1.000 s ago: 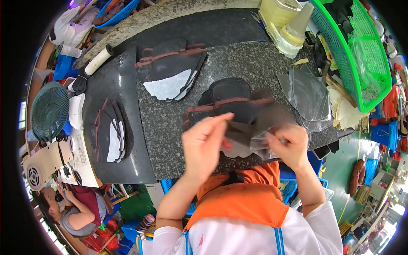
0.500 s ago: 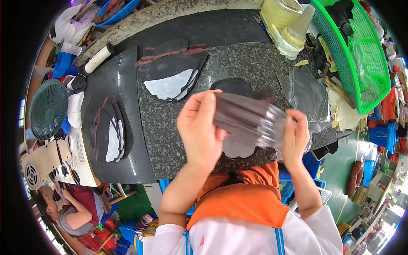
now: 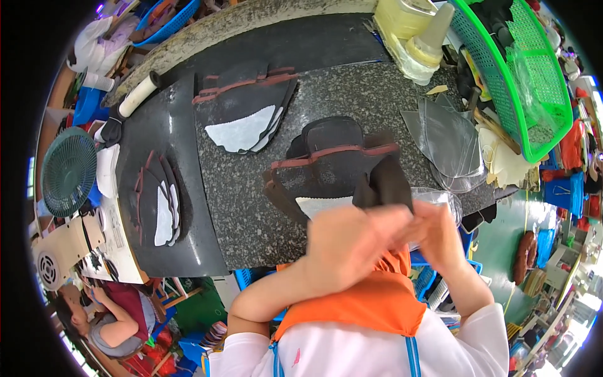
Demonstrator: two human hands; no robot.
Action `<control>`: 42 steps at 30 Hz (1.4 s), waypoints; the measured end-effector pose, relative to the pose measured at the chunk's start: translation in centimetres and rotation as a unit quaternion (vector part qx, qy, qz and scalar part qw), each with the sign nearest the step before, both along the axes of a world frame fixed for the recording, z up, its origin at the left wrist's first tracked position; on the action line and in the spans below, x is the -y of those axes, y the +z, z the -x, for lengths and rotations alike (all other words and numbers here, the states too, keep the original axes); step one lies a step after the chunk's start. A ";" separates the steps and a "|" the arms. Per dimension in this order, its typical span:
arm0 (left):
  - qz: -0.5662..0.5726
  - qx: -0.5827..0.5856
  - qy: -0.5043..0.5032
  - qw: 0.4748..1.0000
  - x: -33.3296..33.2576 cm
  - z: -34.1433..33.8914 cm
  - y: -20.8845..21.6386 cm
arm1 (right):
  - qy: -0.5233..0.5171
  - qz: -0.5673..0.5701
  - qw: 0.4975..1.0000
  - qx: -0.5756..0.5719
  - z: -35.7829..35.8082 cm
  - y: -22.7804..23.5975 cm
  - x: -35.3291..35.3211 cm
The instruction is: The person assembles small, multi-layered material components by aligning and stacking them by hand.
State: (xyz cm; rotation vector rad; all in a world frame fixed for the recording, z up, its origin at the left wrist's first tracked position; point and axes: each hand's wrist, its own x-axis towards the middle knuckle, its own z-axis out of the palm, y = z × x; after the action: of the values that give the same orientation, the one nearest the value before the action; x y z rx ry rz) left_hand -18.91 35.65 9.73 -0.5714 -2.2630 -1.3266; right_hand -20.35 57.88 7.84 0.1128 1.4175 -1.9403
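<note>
Close to my body, at the near edge of the granite slab [image 3: 245,229], my hands meet with their fingertips overlapping. My left hand [image 3: 345,242], smeared by motion, closes on the lower end of a bent dark brown piece of sheet material [image 3: 391,182]. My right hand [image 3: 440,235] is closed against the left fingers; what it pinches is hidden. Clear plastic film [image 3: 443,200] shows just behind the right hand. Beneath the brown piece lies a black cut panel [image 3: 326,173] with a reddish-brown strip and a white scalloped patch, partly covered by my left hand.
Stacked black panels with white patches lie at the back [image 3: 248,103] and on the left mat [image 3: 164,201]. Clear plastic templates [image 3: 449,138] are on the right, near a green basket [image 3: 509,81] and a cone-tipped bottle [image 3: 433,41]. A co-worker [image 3: 107,314] sits at lower left.
Both hands have drawn down and together toward my body. The brown piece, stretched flat between them before, is now bent upward, and the panel beneath has come into view.
</note>
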 end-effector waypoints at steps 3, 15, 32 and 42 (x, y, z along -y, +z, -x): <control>0.063 -0.059 -0.095 0.992 -0.7 -2.0 -0.7 | -0.080 0.132 0.963 0.220 2.2 2.0 4.5; -0.618 0.451 -0.060 0.642 1.1 -1.6 -2.0 | -0.100 -0.162 0.948 -0.257 1.4 1.4 5.3; -0.232 0.290 0.288 0.883 5.4 -1.6 -6.1 | -0.059 -0.361 0.803 -0.470 3.8 -3.2 7.0; 0.092 0.047 0.374 0.922 5.7 0.0 -5.8 | -0.032 -0.423 0.737 -0.526 4.5 -4.3 6.9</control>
State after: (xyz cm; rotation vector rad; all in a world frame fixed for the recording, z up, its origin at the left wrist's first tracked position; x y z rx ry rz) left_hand -18.94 29.94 3.95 0.3092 -2.3238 -0.7671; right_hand -24.90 50.97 3.56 -0.6352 2.9923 -1.1700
